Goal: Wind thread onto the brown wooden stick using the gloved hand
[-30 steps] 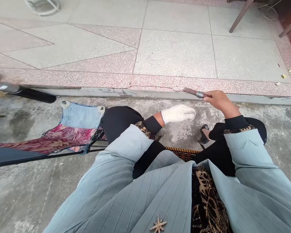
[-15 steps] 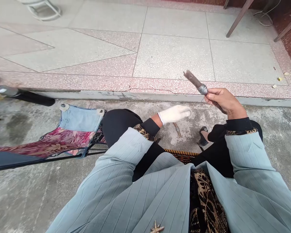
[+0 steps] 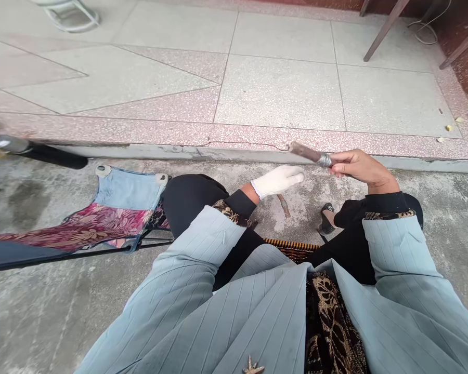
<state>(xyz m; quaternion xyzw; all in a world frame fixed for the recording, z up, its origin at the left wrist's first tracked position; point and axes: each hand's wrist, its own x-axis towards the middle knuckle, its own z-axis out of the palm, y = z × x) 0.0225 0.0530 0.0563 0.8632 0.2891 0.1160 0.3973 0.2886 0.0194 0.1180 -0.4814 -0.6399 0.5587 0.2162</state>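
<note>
My right hand (image 3: 361,167) grips a short brown stick (image 3: 304,151) near its right end. Silver wire (image 3: 325,160) is wound in a coil around the stick, right by my fingertips. The stick points left and lies nearly level. My left hand (image 3: 278,181), in a white glove, is a little below and left of the stick's free end, apart from it. Its fingers are closed together; whatever they may hold is too small to make out. On the concrete under the glove lies another short stick piece (image 3: 284,205), partly hidden.
A folding chair (image 3: 113,223) with denim and red floral cloth stands at my left. Ahead, a raised step edge (image 3: 171,151) borders the tiled floor (image 3: 276,88). A black tube-like object (image 3: 54,156) is at far left. Wooden legs (image 3: 386,31) stand at upper right.
My right hand has lowered slightly, and the stick has tilted down from a steep slant to nearly level. My left gloved hand has shifted slightly left.
</note>
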